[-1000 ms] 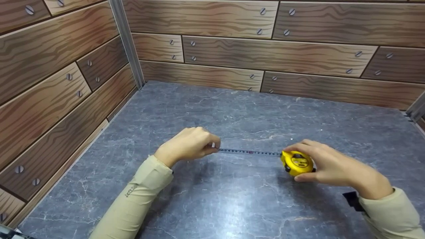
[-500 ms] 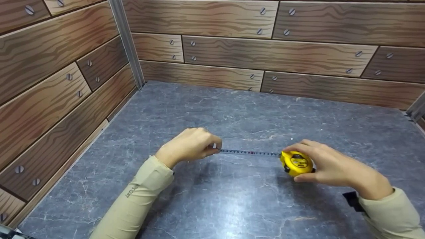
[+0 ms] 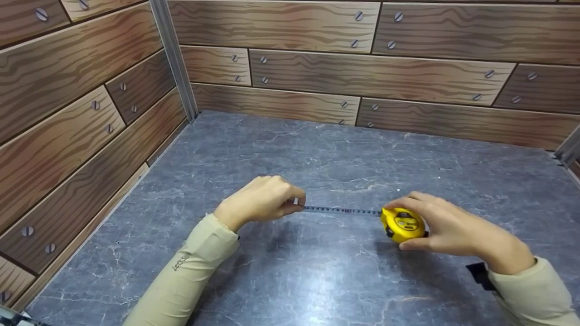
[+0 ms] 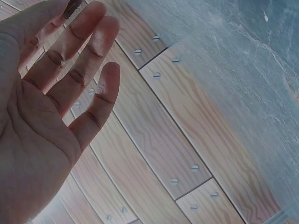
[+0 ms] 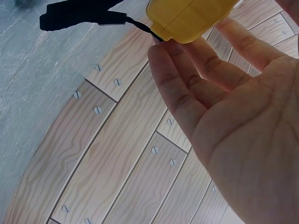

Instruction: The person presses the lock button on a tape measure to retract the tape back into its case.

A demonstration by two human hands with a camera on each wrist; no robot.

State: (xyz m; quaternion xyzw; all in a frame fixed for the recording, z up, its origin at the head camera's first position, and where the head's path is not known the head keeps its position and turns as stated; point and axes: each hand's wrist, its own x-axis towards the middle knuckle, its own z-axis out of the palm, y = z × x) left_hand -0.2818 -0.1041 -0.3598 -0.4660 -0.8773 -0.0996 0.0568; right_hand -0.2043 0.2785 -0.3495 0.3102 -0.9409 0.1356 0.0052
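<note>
A yellow tape measure [image 3: 404,226] is held above the grey marbled table by my right hand [image 3: 460,228], fingers along its top and thumb underneath. Its blade [image 3: 331,209] stretches left, fairly straight, to my left hand [image 3: 260,199], which pinches the free end between thumb and index finger. In the left wrist view the blade's tip [image 4: 73,7] shows at the top edge, while the other fingers [image 4: 77,77] stay loosely spread. The right wrist view catches the underside of the yellow case [image 5: 189,18], with a black wrist strap [image 5: 77,15] attached.
The table [image 3: 290,154] has a grey marble pattern. Wood-plank-patterned walls rise at the back [image 3: 308,68] and at the left [image 3: 77,149]. A metal corner post [image 3: 174,59] joins them; another metal post [image 3: 568,147] stands at the right.
My left hand has shifted slightly right and the tape measure slightly left. The visible stretch of blade between them is a little shorter. Both hands keep their hold.
</note>
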